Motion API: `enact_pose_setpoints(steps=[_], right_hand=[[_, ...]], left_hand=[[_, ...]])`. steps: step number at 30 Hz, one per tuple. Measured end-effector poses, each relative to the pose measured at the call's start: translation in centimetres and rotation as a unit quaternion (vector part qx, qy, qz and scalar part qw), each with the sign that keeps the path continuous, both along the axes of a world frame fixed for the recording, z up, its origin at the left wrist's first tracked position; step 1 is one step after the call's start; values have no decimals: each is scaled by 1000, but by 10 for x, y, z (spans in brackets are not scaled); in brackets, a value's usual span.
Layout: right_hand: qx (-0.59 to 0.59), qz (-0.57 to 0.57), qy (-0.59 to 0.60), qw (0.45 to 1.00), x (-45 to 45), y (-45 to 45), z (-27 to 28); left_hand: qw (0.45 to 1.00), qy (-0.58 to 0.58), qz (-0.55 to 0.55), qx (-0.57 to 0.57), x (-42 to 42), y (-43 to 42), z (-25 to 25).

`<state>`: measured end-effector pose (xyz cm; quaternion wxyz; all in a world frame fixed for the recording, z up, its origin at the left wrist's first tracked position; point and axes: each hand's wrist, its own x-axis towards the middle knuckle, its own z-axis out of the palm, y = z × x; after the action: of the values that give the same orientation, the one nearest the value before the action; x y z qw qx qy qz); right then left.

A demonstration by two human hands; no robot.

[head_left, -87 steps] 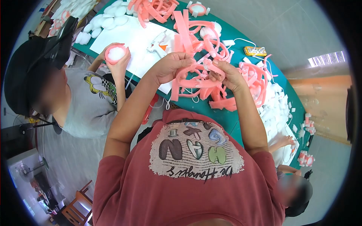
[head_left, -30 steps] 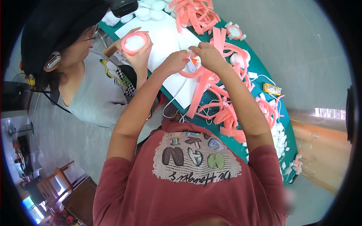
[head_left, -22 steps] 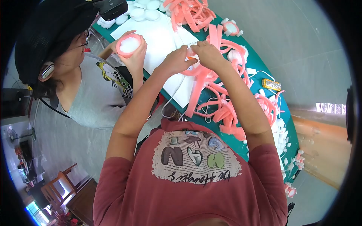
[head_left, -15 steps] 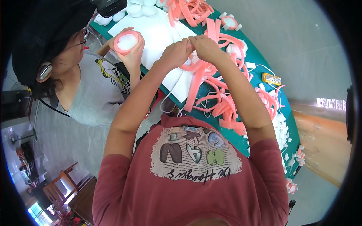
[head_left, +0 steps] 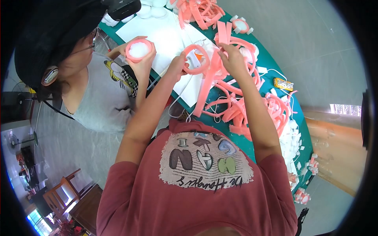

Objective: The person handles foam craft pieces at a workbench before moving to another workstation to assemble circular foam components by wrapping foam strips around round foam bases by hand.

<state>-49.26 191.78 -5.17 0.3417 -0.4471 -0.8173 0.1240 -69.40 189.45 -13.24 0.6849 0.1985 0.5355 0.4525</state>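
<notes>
My left hand (head_left: 179,66) grips the left side of a pink foam ring (head_left: 206,55), held upright over the white board. Through the ring I see a white glue gun (head_left: 193,59) with an orange part. My right hand (head_left: 233,59) is apart from the ring, over the pile of pink foam strips (head_left: 214,74). Its thumb and fingers look spread, close to two upright foam strips (head_left: 224,33); whether they touch these is unclear. To the left, another person's hands (head_left: 141,59) hold a pink ring filled with white stuffing (head_left: 138,50).
The green table (head_left: 271,59) carries a white board (head_left: 157,33), more foam strips (head_left: 201,13), a finished-looking pink and white ring piece (head_left: 240,26), white balls (head_left: 151,10) and a yellow power strip (head_left: 283,83). White cords run between the strips. The other person stands close on my left.
My hands, together before, have parted: the left now holds the ring in view, the right has moved right toward the strips. The other person's ring has shifted slightly right and down.
</notes>
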Motion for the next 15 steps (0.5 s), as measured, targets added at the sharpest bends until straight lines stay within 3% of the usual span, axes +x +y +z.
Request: enact_pose_setpoints(steps=[2,8,15], right_hand=[[-29,7,-3,1000,2,-13,-7],[-77,22,-40,996,-10,-35,-19],[-78,27,-20,996,-15,-39,-19]], left_hand=[[997,78,-12,11,-2,-2,-4],[990,141,17,1,1,-1,1],[992,129,13,7,-5,-13,13]])
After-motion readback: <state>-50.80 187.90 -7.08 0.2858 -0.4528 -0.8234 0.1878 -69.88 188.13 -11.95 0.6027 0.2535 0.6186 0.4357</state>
